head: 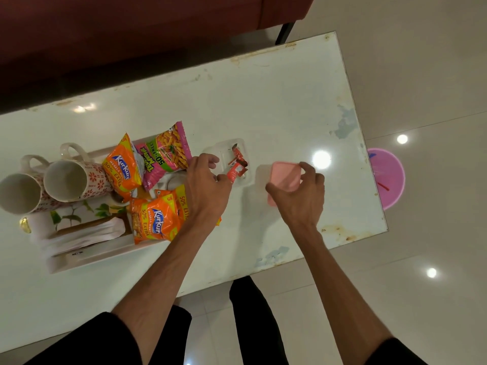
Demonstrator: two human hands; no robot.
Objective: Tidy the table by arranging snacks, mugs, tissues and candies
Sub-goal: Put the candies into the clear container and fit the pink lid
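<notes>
A clear plastic box (224,151) stands on the white table (276,106) with orange candy sachets (238,156) in it. My left hand (208,185) pinches one orange sachet (233,173) at the box's near edge. My right hand (297,193) holds the box's pink lid (286,175) just right of the box, slightly tilted. On the white tray (87,259) at the left lie three snack packets, two orange (122,167) (155,219) and one pink (166,154), two patterned mugs (68,180) on their sides, and a tissue stack (87,233).
A dark red sofa (131,35) runs along the table's far side. A pink bin (387,177) sits on the tiled floor past the table's right end. My dark-clothed legs (250,312) are at the near edge.
</notes>
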